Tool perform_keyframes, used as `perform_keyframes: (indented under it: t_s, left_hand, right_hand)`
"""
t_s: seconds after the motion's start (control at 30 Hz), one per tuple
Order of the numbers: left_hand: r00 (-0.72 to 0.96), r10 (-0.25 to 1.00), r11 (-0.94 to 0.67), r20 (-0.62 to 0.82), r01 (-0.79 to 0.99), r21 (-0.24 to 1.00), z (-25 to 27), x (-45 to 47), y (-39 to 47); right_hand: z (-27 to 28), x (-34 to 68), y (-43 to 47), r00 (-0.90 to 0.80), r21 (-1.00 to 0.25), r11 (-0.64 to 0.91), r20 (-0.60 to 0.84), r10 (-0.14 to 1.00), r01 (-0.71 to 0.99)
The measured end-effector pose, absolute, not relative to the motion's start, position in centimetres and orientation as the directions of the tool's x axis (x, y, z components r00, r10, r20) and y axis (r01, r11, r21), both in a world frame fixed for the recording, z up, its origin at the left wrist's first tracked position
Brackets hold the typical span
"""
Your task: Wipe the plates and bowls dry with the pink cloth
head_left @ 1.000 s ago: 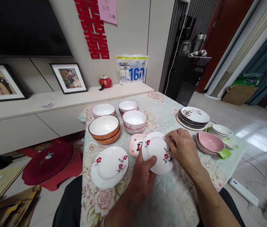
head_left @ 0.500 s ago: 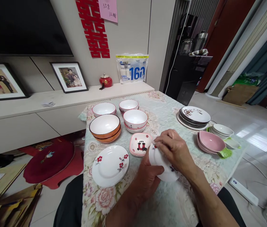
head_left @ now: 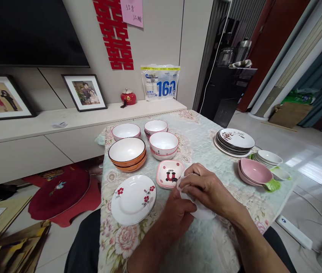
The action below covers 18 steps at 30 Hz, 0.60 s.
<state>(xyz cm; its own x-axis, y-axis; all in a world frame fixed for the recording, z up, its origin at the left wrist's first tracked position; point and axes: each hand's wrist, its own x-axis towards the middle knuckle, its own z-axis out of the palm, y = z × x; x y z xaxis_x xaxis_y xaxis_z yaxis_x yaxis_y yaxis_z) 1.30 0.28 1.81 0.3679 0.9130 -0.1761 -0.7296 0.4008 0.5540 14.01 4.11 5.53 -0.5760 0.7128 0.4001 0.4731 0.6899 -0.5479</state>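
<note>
My left hand (head_left: 179, 208) grips the near left rim of a white plate (head_left: 203, 213), thumb lying over its face. The fingers of my right hand (head_left: 202, 185) are bent and pressed together over the plate's upper left part, covering most of it. Whether they pinch a thin white thing or only the rim, I cannot make out. Just beyond my hands lies a square pink cat dish (head_left: 169, 172). To their left, white plates with red flowers (head_left: 132, 201) are stacked.
Orange bowls (head_left: 127, 153) and pink-rimmed bowls (head_left: 163, 144) stand in stacks behind. On the right are dark-edged plates (head_left: 235, 139), pink dishes (head_left: 254, 170) and small white bowls (head_left: 269, 156). A flowered cloth (head_left: 127, 242) covers the table.
My right hand has slid left and slightly down over the plate, hiding more of its face and the printed flowers. My left hand keeps its grip.
</note>
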Motion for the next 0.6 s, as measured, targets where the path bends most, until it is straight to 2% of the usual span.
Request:
perform_keyframes:
  t_s: [0.13,0.33,0.43,0.5,0.6]
  left_hand:
    - [0.351,0.914,0.404,-0.206,-0.729,0.553,2.2,1.5,0.2]
    - [0.250,0.937,0.347,-0.246,-0.762,0.547,2.0,1.4,0.5]
    - [0.247,0.932,0.358,-0.267,-0.755,0.549,2.0,1.4,0.4]
    - [0.266,0.926,0.374,-0.269,-0.747,0.549,2.2,1.4,0.3]
    - [0.308,0.925,0.379,-0.221,-0.743,0.552,2.2,1.2,0.3]
  right_hand:
    - [4.5,14.7,5.2,-0.325,-0.474,0.606,0.547,0.771,0.639]
    - [3.7,15.3,5.9,-0.141,-0.419,0.412,0.542,0.829,0.809]
    - [3.5,14.6,5.6,-0.129,-0.376,0.392,0.564,0.816,0.840]
    - [3.6,13.8,5.2,-0.174,-0.382,0.448,0.572,0.802,0.809]
    - [4.3,13.1,4.4,-0.328,-0.452,0.578,0.517,0.791,0.680]
